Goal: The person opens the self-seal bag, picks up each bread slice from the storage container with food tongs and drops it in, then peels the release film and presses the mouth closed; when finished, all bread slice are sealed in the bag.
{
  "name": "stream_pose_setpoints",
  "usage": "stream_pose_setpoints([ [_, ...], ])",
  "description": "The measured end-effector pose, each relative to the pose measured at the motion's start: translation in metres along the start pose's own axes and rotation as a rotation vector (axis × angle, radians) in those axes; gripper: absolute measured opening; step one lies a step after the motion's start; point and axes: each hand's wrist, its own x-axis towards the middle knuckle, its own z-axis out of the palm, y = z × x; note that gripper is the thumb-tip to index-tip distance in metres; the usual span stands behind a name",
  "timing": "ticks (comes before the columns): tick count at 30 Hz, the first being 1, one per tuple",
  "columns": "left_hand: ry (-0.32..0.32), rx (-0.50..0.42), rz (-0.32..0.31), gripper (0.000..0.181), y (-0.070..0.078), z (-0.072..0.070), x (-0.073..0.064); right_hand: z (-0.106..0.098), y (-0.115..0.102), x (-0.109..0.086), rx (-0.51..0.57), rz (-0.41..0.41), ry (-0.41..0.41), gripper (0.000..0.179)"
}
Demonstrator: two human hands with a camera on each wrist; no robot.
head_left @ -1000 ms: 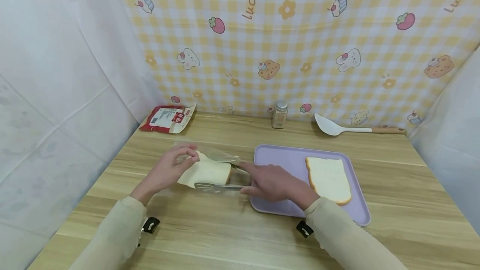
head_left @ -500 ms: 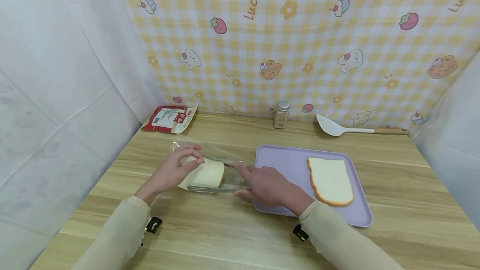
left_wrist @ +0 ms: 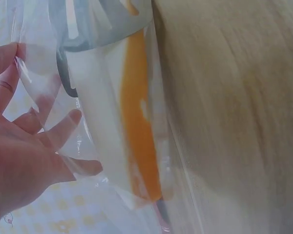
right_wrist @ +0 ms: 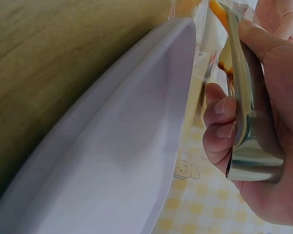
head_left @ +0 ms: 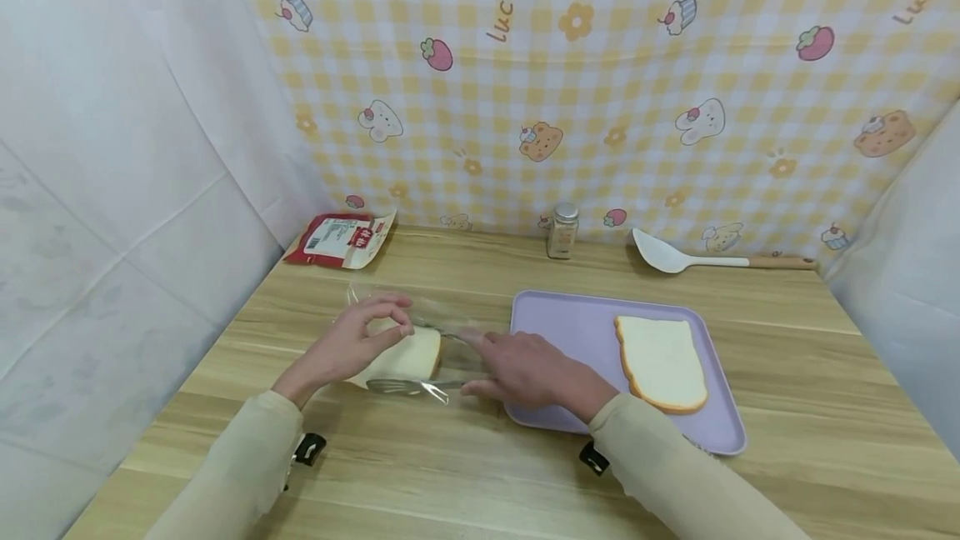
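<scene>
At the left of the head view, a bread slice lies inside a clear plastic bag. My left hand pinches the bag's film between thumb and forefinger, the other fingers spread behind it in the left wrist view. In my right hand are metal tongs, gripped near their bent end. The tongs' slotted tip is in the bag against the bread's side, beside the orange-brown crust. Film glare partly blurs the tips. A second bread slice lies flat on the purple tray.
A red and white packet lies at the back left. A small jar with a silver lid stands near the curtain. To its right lies a white spoon with a wooden handle. The tray's near-left edge sits under my right hand.
My right hand has shifted slightly left with the tongs, and the bread slice has slid farther left into the bag, under my left hand. The tray and its slice stay put.
</scene>
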Motion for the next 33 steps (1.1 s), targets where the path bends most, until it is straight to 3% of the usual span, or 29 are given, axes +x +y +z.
stream_pose_setpoints([
  [7,-0.020,-0.027,0.017,0.010,-0.0004,-0.0014,-0.0015,-0.0009,-0.0004,0.0052,-0.014,-0.032,-0.014,0.078],
  [18,0.000,-0.023,0.000,0.010,-0.0054,-0.0061,-0.0046,-0.0039,0.0009,-0.0025,0.021,0.007,-0.062,0.079],
  [26,-0.008,-0.009,-0.019,0.011,-0.0079,-0.0038,-0.0042,-0.0069,-0.0022,-0.0043,-0.013,-0.032,-0.020,0.079],
  [33,-0.035,-0.020,-0.045,0.011,-0.0053,-0.0036,-0.0035,-0.0078,-0.0055,-0.0002,-0.013,-0.026,-0.036,0.079],
])
